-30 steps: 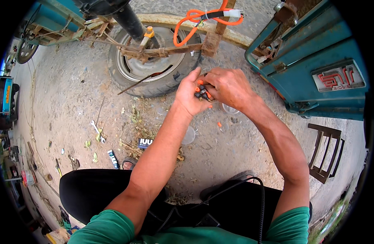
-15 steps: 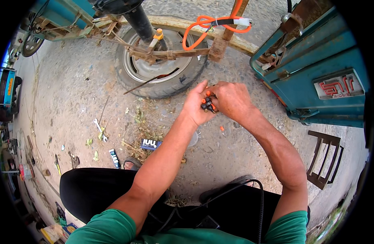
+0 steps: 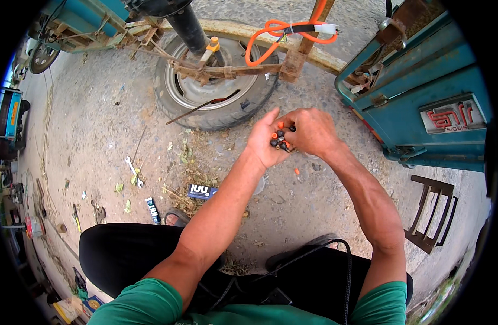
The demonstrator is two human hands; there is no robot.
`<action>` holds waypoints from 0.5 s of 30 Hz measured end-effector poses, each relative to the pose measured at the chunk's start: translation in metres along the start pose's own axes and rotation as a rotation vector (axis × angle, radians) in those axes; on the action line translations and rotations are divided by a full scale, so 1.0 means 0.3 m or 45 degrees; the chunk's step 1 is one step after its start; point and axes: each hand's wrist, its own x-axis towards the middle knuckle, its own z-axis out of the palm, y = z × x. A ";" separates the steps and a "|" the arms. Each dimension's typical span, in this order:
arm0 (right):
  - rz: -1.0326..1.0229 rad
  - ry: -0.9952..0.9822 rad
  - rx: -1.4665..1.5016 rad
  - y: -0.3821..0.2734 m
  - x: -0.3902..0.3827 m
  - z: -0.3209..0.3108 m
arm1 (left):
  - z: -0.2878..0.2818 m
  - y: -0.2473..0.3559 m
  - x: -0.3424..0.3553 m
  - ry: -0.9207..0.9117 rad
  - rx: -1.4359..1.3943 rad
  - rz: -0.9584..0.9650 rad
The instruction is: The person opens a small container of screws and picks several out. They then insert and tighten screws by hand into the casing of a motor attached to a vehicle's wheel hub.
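Observation:
My left hand (image 3: 264, 142) is cupped with its palm up, just in front of the tyre. Several small black and orange pieces (image 3: 281, 142) lie in it, looking like caps or plugs, too small to name surely. My right hand (image 3: 314, 131) bends over that palm with its fingers curled in. A small black piece (image 3: 292, 129) shows at its fingers; the fingertips themselves are partly hidden. One loose orange piece (image 3: 296, 171) lies on the ground below the hands.
A wheel (image 3: 216, 103) lies flat under a rusty frame bar with an orange cable (image 3: 254, 49). Teal bodywork (image 3: 438, 119) stands at the right, near a slatted metal bracket (image 3: 432, 214). A spanner (image 3: 134, 172), blue box (image 3: 202, 192) and tube (image 3: 152, 210) lie on the ground at left.
My right hand has shifted slightly within the palm, and a black piece now shows at its fingers. The pieces in my left palm lie a little differently.

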 end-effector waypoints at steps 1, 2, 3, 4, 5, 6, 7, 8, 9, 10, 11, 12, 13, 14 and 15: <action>-0.023 0.012 -0.029 -0.001 -0.001 -0.001 | 0.000 -0.001 0.002 0.003 0.006 0.006; -0.046 0.023 -0.058 -0.001 -0.003 -0.002 | 0.001 -0.001 0.003 0.006 0.013 0.013; -0.058 0.049 -0.093 -0.003 -0.003 -0.003 | -0.001 0.002 0.005 -0.032 0.014 0.011; -0.070 0.075 -0.127 -0.007 -0.005 -0.002 | -0.004 0.006 0.006 -0.069 0.014 0.010; -0.082 0.100 -0.161 -0.009 -0.005 -0.001 | -0.008 0.009 0.006 -0.106 0.015 0.009; -0.048 0.029 -0.179 -0.009 -0.002 0.001 | -0.013 0.008 0.003 -0.089 0.011 -0.007; -0.011 -0.041 -0.199 -0.006 0.006 0.000 | -0.009 0.007 -0.003 -0.075 0.008 -0.025; 0.026 -0.111 -0.219 -0.004 0.011 -0.001 | -0.005 0.004 -0.007 -0.061 0.005 -0.043; 0.040 -0.135 -0.219 -0.006 0.013 -0.004 | 0.001 -0.003 -0.011 -0.030 0.003 -0.045; 0.053 -0.160 -0.219 -0.012 0.015 -0.008 | 0.009 -0.010 -0.017 0.001 0.001 -0.046; 0.065 -0.185 -0.219 -0.015 0.017 -0.009 | 0.012 -0.012 -0.020 0.032 -0.002 -0.046; 0.072 -0.154 -0.142 -0.012 0.019 -0.004 | 0.002 -0.007 -0.018 -0.014 -0.008 -0.055; 0.082 -0.125 -0.067 -0.002 0.018 0.005 | -0.008 -0.001 -0.017 -0.062 -0.017 -0.067; 0.091 -0.095 0.007 0.007 0.017 0.011 | -0.017 0.002 -0.015 -0.109 -0.025 -0.078; 0.140 -0.088 0.127 0.017 0.014 0.011 | -0.023 -0.004 -0.009 -0.082 -0.016 -0.055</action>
